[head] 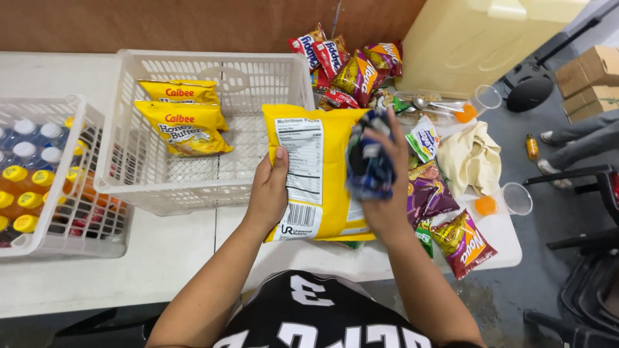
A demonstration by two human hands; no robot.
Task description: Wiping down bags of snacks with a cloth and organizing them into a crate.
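Gripping the big yellow snack bag [319, 174] by its left edge, the left hand [267, 190] holds it upright above the white surface [161, 258], thumb on the back panel. Closed on a dark blue crumpled packet [369, 161], possibly a cloth, the right hand [387, 193] presses against the bag's right side. Both forearms rise from below, elbows bent. Just left stands a white basket [206, 187] with two yellow bags [184, 119]. Behind and right lie mixed snack packets [348, 67], plastic cups [509, 200] and a beige cloth [474, 158].
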